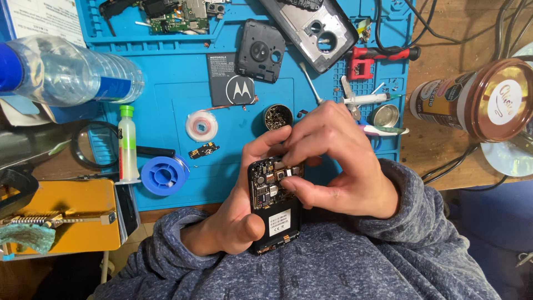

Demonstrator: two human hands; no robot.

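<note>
Now our left hand (pixel 236 208) cradles the opened phone (pixel 276 203) from beneath, keeping its circuit board steady, while our right hand (pixel 338 161) pinches a small part at its upper edge.

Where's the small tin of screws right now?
In the head view, the round tin of screws sits on the blue mat, just above the left hand, beside the battery.

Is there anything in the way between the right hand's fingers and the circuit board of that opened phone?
Nothing visible. The left hand cradles the opened phone from below and the side, and the right hand comes in from above, its fingertips already on the exposed circuit board. The exact contact point is hidden beneath those fingers.
</note>
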